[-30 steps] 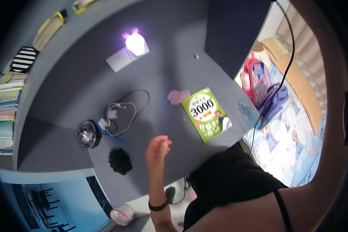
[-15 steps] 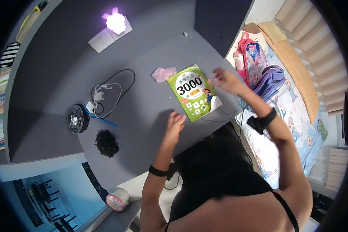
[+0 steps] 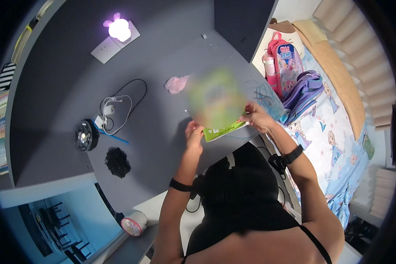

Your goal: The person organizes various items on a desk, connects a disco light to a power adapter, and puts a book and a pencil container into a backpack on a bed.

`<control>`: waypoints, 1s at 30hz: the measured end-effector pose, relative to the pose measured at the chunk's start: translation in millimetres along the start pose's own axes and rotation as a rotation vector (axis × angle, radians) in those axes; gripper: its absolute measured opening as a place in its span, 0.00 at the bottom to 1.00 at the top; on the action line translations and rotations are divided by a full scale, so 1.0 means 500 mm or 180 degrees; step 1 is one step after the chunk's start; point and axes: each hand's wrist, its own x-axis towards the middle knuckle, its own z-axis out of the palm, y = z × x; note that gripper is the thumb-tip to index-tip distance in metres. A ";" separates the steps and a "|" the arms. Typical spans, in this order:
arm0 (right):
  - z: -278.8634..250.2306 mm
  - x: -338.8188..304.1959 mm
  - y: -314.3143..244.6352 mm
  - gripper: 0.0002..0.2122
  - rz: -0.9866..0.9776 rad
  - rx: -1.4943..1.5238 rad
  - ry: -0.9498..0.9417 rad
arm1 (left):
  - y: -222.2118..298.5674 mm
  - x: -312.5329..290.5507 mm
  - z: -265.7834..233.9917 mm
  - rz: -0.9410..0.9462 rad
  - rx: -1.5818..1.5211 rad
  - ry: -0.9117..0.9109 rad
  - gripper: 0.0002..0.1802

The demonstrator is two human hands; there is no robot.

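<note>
A green book (image 3: 224,131) with a white-patterned cover lies at the middle of the desk; its upper part is blurred. My left hand (image 3: 194,134) is closed at its lower left corner, fingertips on the edge. The lower right edge is between the fingers and thumb of my right hand (image 3: 257,118). Just beyond the book's upper left side lies a crumpled pink scrunchie-like cloth (image 3: 177,84).
On the grey desk (image 3: 158,145) to the left are coiled cables (image 3: 119,110), a round dark faceted lamp (image 3: 85,135) and a black fluffy scrunchie (image 3: 117,162). A clear bluish bag-like thing (image 3: 268,99) sits by my right hand. Backpacks (image 3: 301,94) stand on the bed at right.
Both hands have come to the book's lower edge and closed on it; my right hand moved down from beside its upper right side. The loose lower right cover corner is no longer seen.
</note>
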 end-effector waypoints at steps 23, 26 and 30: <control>0.213 -0.107 -0.269 0.28 -0.1593 -0.0665 -0.2109 | 0.251 -0.383 -0.002 0.2059 -0.1356 0.0565 0.18; 0.248 -0.097 -0.277 0.29 -0.1819 -0.0672 -0.2318 | 0.261 -0.422 -0.022 0.2286 -0.1396 0.0639 0.18; 0.271 -0.076 -0.262 0.28 -0.1974 -0.0489 -0.2598 | 0.266 -0.480 -0.048 0.2576 -0.0285 0.0613 0.25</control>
